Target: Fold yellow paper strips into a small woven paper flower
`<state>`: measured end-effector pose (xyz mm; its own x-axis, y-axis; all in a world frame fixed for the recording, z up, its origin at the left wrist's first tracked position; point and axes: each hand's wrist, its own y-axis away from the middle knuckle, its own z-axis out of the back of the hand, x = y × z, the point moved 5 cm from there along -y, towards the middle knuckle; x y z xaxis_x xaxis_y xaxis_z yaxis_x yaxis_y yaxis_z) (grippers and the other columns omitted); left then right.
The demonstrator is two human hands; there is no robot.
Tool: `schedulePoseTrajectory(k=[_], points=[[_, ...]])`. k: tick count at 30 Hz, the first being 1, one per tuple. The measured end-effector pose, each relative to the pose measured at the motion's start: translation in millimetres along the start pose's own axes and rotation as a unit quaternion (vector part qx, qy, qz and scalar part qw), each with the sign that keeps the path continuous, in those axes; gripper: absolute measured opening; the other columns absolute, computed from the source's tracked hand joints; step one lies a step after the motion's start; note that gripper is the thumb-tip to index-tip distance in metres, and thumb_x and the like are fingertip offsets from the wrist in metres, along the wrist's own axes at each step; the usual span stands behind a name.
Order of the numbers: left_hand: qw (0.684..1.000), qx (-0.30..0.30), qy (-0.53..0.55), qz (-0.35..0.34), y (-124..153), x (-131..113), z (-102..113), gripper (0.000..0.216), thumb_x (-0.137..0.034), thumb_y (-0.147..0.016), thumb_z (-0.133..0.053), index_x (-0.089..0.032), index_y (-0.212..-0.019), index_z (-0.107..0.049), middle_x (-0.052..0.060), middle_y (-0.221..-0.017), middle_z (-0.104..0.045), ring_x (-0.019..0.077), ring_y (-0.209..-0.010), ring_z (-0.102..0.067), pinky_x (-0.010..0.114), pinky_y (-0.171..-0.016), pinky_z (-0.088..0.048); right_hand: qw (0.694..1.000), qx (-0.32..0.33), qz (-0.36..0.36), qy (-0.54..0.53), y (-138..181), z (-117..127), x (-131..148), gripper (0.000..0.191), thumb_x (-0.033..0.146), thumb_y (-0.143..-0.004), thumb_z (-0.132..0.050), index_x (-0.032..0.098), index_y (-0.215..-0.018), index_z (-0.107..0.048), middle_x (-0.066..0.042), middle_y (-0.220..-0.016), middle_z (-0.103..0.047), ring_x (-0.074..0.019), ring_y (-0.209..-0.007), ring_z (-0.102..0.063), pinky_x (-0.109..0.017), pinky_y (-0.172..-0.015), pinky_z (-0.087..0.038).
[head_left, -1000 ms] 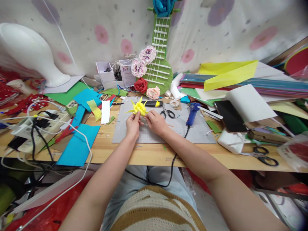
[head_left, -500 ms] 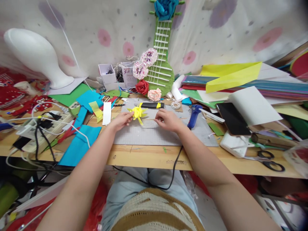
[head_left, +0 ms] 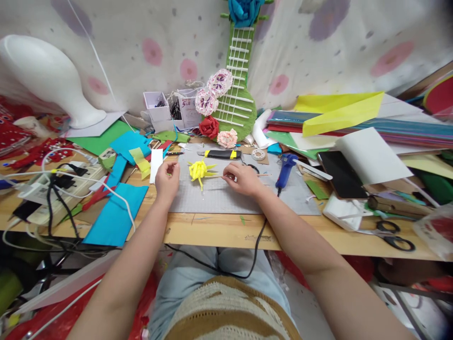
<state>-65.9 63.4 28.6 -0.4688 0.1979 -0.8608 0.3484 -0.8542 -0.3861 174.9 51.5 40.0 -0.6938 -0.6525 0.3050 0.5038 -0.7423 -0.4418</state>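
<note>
My right hand [head_left: 240,178] pinches a thin wooden stick [head_left: 213,176], whose other end sticks out to the right of the fingers. On the stick's left end is a yellow paper flower [head_left: 198,170] with pointed petals, above the grey cutting mat [head_left: 226,200]. To the left of the flower, apart from it, is my left hand [head_left: 167,180]. Its fingers are curled together, and I cannot see whether anything small is between them. A black and yellow utility knife [head_left: 222,154] lies just behind the flower. The blue glue gun [head_left: 286,171] rests to the right of my right hand.
A green guitar-shaped piece [head_left: 239,104] with paper flowers stands at the back. Blue paper [head_left: 118,215] and a power strip [head_left: 63,193] lie to the left. On the right are a phone [head_left: 342,174] and scissors [head_left: 391,233]. The glue gun's cord hangs over the front edge.
My left hand has let go of the flower and moved left. The flower has turned a little and shifted slightly left with the stick, still held by my right hand.
</note>
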Motion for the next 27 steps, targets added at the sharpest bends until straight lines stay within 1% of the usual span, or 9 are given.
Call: schedulePoseTrajectory(k=[2,6,9,11,13,17,20,24,27], points=[[0.997,0.022,-0.044,-0.059,12.9,-8.2,3.2,0.019,-0.023,-0.071,-0.055,-0.021,-0.090,-0.060,-0.001,-0.076,-0.054,0.0100,-0.067,-0.049,0.018,-0.057,-0.037,1.000,-0.002,-0.005,0.017,-1.1,-4.8,2.9,0.009,0.023,-0.084,-0.049,0.019,-0.085,-0.056,-0.003,-0.083,-0.061,-0.0119,-0.067,-0.052,-0.023,-0.058,-0.031],[0.980,0.137,-0.086,-0.114,33.2,-18.4,-4.3,0.027,-0.019,-0.070,-0.054,-0.024,-0.095,-0.061,-0.001,-0.072,-0.056,0.0106,-0.061,-0.049,0.020,-0.059,-0.037,0.999,0.000,-0.028,0.035,-3.5,-14.6,5.4,0.010,0.018,-0.085,-0.046,0.019,-0.086,-0.056,-0.003,-0.085,-0.065,-0.0148,-0.076,-0.056,-0.024,-0.060,-0.031],[0.949,0.252,-0.121,-0.148,45.7,-22.9,-20.0,0.028,-0.022,-0.072,-0.055,-0.026,-0.098,-0.062,-0.002,-0.066,-0.058,0.0112,-0.057,-0.050,0.021,-0.060,-0.035,0.996,-0.011,-0.083,0.042,-3.5,-16.3,-2.1,0.011,0.019,-0.085,-0.045,0.020,-0.086,-0.056,-0.003,-0.084,-0.066,-0.0163,-0.075,-0.057,-0.025,-0.058,-0.030],[0.926,0.303,-0.144,-0.173,52.1,-25.7,-29.8,0.029,-0.027,-0.074,-0.056,-0.028,-0.103,-0.062,0.000,-0.071,-0.061,0.0131,-0.063,-0.054,0.022,-0.062,-0.035,0.990,-0.036,-0.128,0.046,-2.1,-13.1,-9.7,0.010,0.021,-0.085,-0.046,0.020,-0.086,-0.057,-0.004,-0.083,-0.066,-0.0170,-0.075,-0.057,-0.025,-0.058,-0.030],[0.912,0.317,-0.173,-0.197,55.2,-27.9,-37.0,0.033,-0.035,-0.077,-0.056,-0.028,-0.109,-0.060,0.003,-0.083,-0.063,0.0165,-0.076,-0.057,0.023,-0.066,-0.037,0.985,-0.064,-0.154,0.045,-0.7,-9.0,-15.1,0.010,0.022,-0.085,-0.047,0.020,-0.087,-0.056,-0.004,-0.082,-0.066,-0.0171,-0.075,-0.057,-0.025,-0.059,-0.030],[0.890,0.284,-0.270,-0.233,54.5,-29.1,-46.6,0.039,-0.047,-0.082,-0.048,-0.025,-0.113,-0.056,0.008,-0.099,-0.060,0.0219,-0.094,-0.056,0.026,-0.069,-0.039,0.983,-0.087,-0.160,0.030,-0.3,-5.5,-15.0,0.010,0.024,-0.085,-0.047,0.019,-0.086,-0.056,-0.004,-0.081,-0.066,-0.0166,-0.073,-0.057,-0.025,-0.061,-0.032],[0.869,0.263,-0.331,-0.258,53.9,-29.2,-52.9,0.040,-0.046,-0.086,-0.040,-0.021,-0.115,-0.052,0.008,-0.098,-0.060,0.0209,-0.091,-0.057,0.027,-0.067,-0.040,0.979,-0.105,-0.175,0.010,0.3,-5.4,-14.6,0.012,0.025,-0.084,-0.046,0.019,-0.086,-0.056,-0.004,-0.081,-0.065,-0.0167,-0.073,-0.057,-0.025,-0.061,-0.033],[0.833,0.297,-0.349,-0.309,60.0,-33.2,-64.9,0.037,-0.035,-0.090,-0.034,-0.022,-0.122,-0.046,0.006,-0.094,-0.063,0.0176,-0.083,-0.059,0.027,-0.065,-0.040,0.967,-0.133,-0.219,-0.007,3.2,-5.5,-22.2,0.013,0.025,-0.083,-0.046,0.019,-0.088,-0.056,-0.004,-0.083,-0.065,-0.0174,-0.072,-0.057,-0.026,-0.061,-0.034],[0.819,0.308,-0.365,-0.319,62.2,-36.7,-72.4,0.035,-0.038,-0.090,-0.032,-0.021,-0.113,-0.053,0.006,-0.089,-0.063,0.0181,-0.080,-0.059,0.027,-0.062,-0.039,0.963,-0.133,-0.233,-0.013,4.1,-6.6,-26.7,0.014,0.026,-0.083,-0.045,0.020,-0.089,-0.056,-0.003,-0.083,-0.065,-0.0176,-0.072,-0.057,-0.027,-0.061,-0.035]])
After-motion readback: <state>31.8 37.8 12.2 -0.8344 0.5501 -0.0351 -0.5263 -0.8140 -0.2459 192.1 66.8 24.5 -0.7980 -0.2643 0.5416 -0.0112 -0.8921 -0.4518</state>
